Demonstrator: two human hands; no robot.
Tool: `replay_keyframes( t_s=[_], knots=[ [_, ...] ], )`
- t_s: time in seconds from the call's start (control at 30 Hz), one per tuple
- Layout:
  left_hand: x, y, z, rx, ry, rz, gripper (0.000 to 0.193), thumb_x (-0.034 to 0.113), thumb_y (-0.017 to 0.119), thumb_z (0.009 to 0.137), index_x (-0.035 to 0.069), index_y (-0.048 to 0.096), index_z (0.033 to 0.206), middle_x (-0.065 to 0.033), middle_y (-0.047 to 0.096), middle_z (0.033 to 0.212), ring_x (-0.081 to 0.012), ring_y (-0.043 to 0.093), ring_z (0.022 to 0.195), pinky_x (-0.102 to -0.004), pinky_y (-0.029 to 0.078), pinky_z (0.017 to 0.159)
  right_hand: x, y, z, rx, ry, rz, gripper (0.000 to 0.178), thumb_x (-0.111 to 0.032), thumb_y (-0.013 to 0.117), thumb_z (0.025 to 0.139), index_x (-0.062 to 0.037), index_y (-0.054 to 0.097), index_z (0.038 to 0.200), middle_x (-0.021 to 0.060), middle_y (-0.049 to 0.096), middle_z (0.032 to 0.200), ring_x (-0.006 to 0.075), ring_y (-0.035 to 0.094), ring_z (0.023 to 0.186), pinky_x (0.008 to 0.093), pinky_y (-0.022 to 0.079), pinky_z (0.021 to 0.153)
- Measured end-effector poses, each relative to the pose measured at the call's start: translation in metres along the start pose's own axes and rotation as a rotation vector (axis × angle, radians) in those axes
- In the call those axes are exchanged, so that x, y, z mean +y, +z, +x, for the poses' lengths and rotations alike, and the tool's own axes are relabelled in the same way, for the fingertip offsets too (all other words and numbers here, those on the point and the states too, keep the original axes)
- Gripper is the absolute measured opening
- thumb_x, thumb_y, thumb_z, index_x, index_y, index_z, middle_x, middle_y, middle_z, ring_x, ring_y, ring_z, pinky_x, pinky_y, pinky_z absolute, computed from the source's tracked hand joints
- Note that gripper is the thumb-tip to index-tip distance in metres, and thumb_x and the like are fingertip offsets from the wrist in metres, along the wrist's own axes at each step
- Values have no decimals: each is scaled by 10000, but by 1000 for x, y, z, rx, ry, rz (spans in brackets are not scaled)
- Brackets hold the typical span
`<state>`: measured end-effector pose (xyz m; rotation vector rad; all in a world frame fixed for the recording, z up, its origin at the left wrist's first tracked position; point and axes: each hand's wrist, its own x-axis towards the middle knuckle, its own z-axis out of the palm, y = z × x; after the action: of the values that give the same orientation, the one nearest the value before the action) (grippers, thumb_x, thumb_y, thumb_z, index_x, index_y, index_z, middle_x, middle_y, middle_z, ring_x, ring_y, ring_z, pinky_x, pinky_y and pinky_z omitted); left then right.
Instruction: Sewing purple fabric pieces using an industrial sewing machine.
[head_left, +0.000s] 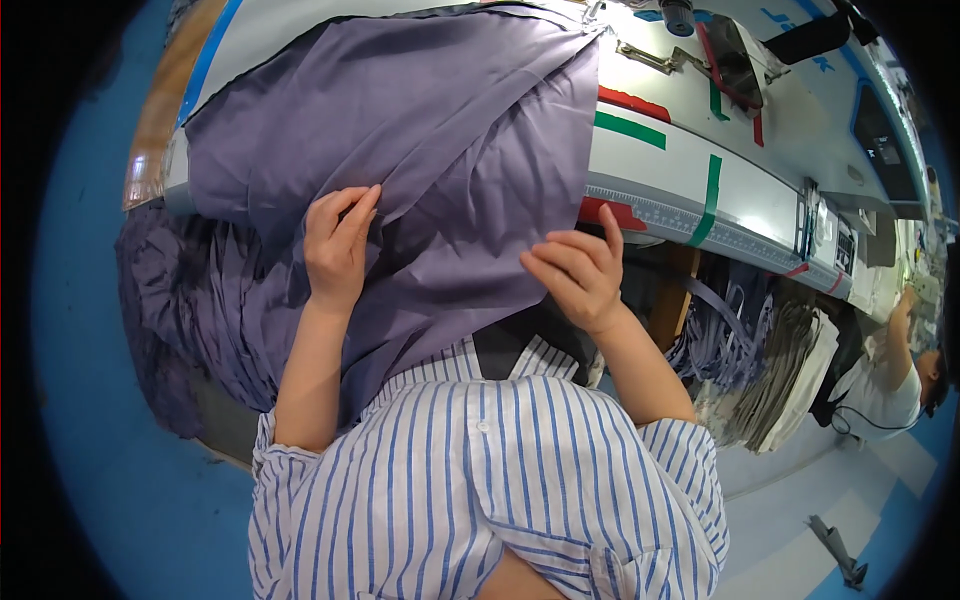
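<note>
Head view: showing purple cloth (400, 110) draped over the table (262, 45), likely for support, with left hand (338, 245) near-pinched upon it, whether gripping unclear, right hand (585, 280) loosely spread, seemingly empty.

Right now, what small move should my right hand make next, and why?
I'd probably lay the right hand on the purple cloth near its right edge and smooth it: that hand's fingers look open, holding nothing, while folds cross the cloth and the left hand has its fingertips at it farther left.
</note>
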<state>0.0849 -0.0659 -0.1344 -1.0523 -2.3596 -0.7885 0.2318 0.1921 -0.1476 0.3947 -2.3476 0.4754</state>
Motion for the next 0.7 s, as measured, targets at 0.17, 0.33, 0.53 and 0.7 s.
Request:
replay_keyframes(
  t_s=[0.17,0.33,0.53,0.7],
  knots=[
    [20,-8,8,-131,37,14,369,36,694,745,52,647,1111,-73,592,1134,-246,566,991,-360,455,852,-10,-2,-4,4,57,122,230,-71,730,639,-136,719,859,-18,638,877,154,606,898,517,335,1067],
    [8,9,-6,-115,45,135,496,-47,591,716,60,600,1199,-76,555,1227,-271,518,1087,-374,403,950,-9,-2,-13,19,116,118,224,-69,700,640,-113,717,859,-7,646,869,158,615,882,518,324,1070],
    [-7,-2,-3,-115,83,12,463,-38,680,710,71,627,1157,-72,593,1150,-268,546,1036,-354,452,879,-6,-2,-12,-1,108,119,238,-66,701,640,-125,721,870,-9,649,872,153,617,885,523,311,1082],
    [-5,-7,4,-66,27,-83,276,-41,665,769,49,655,1030,-70,646,999,-252,604,888,-329,487,792,-8,0,-2,13,84,168,200,-71,715,648,-126,718,840,-17,649,848,147,618,876,526,309,1082]
  ],
)
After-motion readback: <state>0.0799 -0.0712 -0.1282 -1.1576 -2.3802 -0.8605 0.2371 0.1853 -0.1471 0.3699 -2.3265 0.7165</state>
